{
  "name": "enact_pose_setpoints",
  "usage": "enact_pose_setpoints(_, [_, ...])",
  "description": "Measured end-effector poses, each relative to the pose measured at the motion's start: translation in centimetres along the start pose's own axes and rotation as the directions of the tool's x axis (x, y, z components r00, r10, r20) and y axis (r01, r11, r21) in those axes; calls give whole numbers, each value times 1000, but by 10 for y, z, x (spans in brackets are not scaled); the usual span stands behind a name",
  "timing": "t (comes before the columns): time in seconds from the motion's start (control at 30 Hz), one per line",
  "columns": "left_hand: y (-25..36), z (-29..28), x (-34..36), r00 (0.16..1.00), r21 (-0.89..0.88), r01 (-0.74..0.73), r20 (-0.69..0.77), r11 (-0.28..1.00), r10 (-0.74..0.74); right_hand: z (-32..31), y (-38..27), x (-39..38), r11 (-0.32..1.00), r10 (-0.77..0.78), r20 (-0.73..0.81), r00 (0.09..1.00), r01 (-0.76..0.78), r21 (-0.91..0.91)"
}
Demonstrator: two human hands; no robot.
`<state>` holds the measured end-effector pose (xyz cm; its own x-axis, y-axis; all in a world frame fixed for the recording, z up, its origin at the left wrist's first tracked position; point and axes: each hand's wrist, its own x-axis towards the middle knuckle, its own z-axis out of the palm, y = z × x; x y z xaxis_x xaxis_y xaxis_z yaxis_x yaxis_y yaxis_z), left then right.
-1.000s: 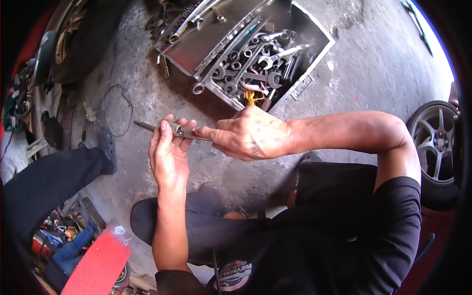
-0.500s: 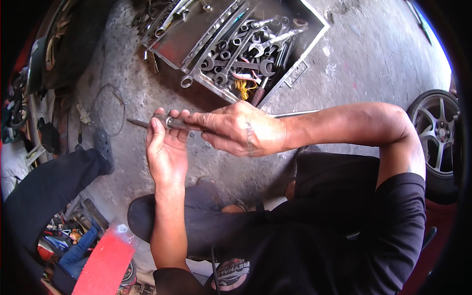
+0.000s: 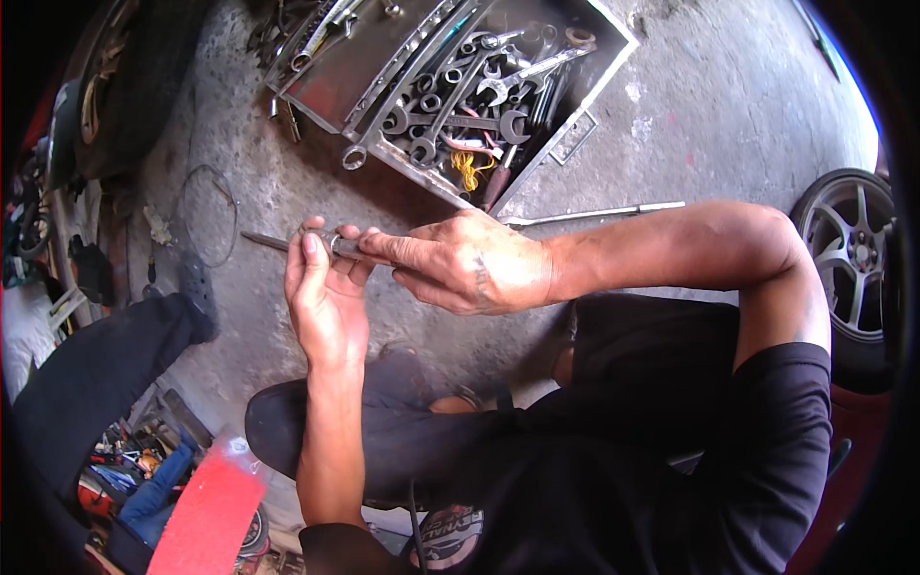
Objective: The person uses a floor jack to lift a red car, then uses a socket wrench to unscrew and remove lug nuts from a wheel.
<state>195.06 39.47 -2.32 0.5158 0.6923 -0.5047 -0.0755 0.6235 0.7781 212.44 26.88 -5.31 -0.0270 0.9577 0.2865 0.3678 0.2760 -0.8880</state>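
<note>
Two hands meet just left of centre in the head view: the left hand (image 3: 326, 297) comes up from the lower edge with its fingers curled around a thin metal rod tool (image 3: 331, 246), and the right hand (image 3: 470, 268) reaches in from the right with its fingers pinched shut on the same tool, whose pointed end sticks out toward the left. Up top in the middle sits an open metal toolbox (image 3: 585, 86) full of wrenches on the concrete floor (image 3: 709, 125), a long thin bar (image 3: 594, 213) lies just below it, and a car wheel (image 3: 848, 259) shows at the right edge, with a red panel (image 3: 206, 517) at the lower left.
</note>
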Motion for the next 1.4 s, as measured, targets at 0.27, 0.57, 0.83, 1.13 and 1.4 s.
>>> enact_pose_setpoints(0.27, [-21, 2, 6, 986, -25, 154, -59, 988, -155, -6, 12, -22, 998, -3, 126, 992, -4, 60])
enact_pose_setpoints(0.57, [30, -29, 11, 990, -36, -96, -111, 995, 92, -53, 123, -164, 685, 562, 343, 753, -191, -703])
enact_pose_setpoints(0.83, [-12, 8, 26, 992, -99, 128, -5, 987, -129, -60, 155, -190, 783, 502, 521, 690, -106, -613])
enact_pose_setpoints(1.13, [27, -7, -42, 966, -158, 108, -216, 982, -141, -97, -21, -92, 811, 531, 642, 553, -110, -575])
enact_pose_setpoints(1.4, [174, -7, -218, 898, -465, 195, -270, 864, -348, -119, -290, 48, 760, 399, 467, 789, 0, -649])
